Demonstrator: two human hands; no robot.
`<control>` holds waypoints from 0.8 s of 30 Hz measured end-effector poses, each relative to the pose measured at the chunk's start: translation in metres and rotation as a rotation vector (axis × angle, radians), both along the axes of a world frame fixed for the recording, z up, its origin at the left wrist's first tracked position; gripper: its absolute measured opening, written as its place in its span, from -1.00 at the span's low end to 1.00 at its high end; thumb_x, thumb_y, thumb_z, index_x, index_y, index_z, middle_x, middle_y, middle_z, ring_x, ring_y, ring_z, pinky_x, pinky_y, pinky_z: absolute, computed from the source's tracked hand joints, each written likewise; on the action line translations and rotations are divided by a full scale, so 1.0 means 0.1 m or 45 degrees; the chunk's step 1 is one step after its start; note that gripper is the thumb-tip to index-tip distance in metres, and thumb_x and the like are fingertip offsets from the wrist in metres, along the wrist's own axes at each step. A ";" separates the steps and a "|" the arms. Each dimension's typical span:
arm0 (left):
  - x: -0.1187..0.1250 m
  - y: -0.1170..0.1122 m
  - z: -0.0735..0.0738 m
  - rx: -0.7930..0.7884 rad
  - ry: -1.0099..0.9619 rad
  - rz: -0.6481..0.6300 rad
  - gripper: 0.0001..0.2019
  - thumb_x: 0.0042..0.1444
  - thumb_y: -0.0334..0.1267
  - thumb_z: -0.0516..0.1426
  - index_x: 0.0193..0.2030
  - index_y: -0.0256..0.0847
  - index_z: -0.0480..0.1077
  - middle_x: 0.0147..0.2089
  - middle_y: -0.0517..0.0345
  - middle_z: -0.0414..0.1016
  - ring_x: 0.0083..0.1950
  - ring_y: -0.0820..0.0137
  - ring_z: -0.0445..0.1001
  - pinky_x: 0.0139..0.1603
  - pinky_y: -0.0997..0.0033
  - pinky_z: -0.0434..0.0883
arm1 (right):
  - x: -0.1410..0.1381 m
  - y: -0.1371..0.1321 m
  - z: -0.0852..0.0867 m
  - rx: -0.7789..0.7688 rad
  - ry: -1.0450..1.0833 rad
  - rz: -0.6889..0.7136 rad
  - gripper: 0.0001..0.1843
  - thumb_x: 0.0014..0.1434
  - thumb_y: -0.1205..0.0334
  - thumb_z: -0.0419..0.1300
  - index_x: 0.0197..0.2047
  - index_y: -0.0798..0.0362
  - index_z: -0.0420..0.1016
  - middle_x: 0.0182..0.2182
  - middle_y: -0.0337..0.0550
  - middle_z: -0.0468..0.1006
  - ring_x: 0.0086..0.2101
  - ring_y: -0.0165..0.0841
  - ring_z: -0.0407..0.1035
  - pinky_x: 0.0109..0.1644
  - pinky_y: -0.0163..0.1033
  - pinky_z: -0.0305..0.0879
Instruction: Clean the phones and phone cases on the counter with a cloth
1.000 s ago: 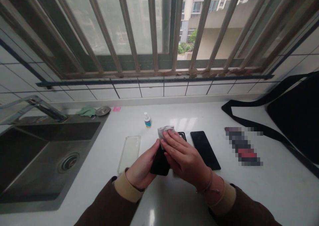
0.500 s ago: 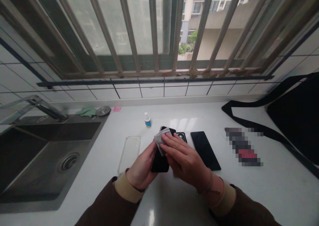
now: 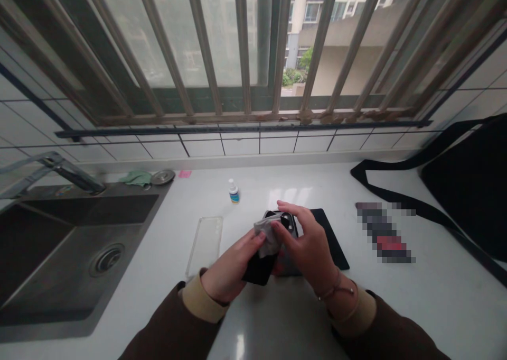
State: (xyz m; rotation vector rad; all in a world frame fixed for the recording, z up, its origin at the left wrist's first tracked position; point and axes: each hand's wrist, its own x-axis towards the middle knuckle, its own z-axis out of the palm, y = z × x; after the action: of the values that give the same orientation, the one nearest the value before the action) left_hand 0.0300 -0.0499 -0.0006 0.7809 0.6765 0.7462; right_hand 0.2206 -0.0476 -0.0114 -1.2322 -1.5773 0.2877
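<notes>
My left hand (image 3: 232,265) is closed around a black smartphone (image 3: 259,271), held tilted above the counter. Its thumb presses a crumpled grey cloth (image 3: 268,241) against the phone's face. My right hand (image 3: 311,238) curves beside the phone's upper end, index finger and thumb apart, the thumb touching the cloth; its other fingers are partly hidden. Beneath this hand lies a dark phone or case with a camera ring (image 3: 292,223), mostly covered. A flat black tablet-like slab (image 3: 335,243) lies to its right. Left of my hands is a clear phone case (image 3: 204,243).
A small white spray bottle (image 3: 233,193) stands behind my hands on the white counter (image 3: 150,286). To the left are a steel sink (image 3: 99,212) and faucet (image 3: 75,175). A black bag (image 3: 471,180) with its strap and a blurred-out item (image 3: 384,233) are at right.
My right hand has lifted off the cloth's flat wiping position and spread its fingers at the phone's top. My left thumb has come onto the cloth, and the phone has tilted.
</notes>
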 end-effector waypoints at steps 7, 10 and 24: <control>-0.02 -0.02 0.03 -0.076 0.101 -0.131 -0.50 0.44 0.15 0.18 0.28 -0.19 0.41 -0.10 -0.14 0.65 -0.25 0.19 0.69 -0.19 0.23 0.56 | 0.03 0.04 -0.01 -0.294 0.165 0.015 -0.71 0.48 -0.02 0.26 -0.19 -0.02 0.64 -0.32 -0.15 0.72 -0.30 -0.24 0.61 -0.18 -0.16 0.49; -0.02 -0.01 0.00 -0.091 0.110 -0.121 -0.48 0.44 0.19 0.16 0.27 -0.20 0.42 -0.10 -0.16 0.66 -0.25 0.19 0.70 -0.19 0.22 0.57 | 0.03 0.05 -0.02 -0.313 0.213 0.028 -0.69 0.47 -0.06 0.26 -0.18 -0.02 0.64 -0.32 -0.15 0.72 -0.31 -0.25 0.61 -0.19 -0.16 0.48; -0.03 0.00 -0.02 -0.073 0.193 -0.164 -0.51 0.42 0.22 0.17 0.15 -0.19 0.42 -0.12 -0.14 0.66 -0.28 0.22 0.71 -0.27 0.30 0.58 | 0.04 0.04 -0.04 -0.292 0.270 0.051 -0.81 0.39 0.04 0.39 -0.21 -0.05 0.73 -0.25 -0.12 0.77 -0.22 -0.21 0.65 -0.10 -0.10 0.55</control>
State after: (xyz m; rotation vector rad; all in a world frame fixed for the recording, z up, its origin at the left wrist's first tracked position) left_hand 0.0269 -0.0500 -0.0023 0.8261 0.7731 0.5521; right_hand 0.2245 -0.0440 -0.0155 -1.2986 -1.4149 0.6188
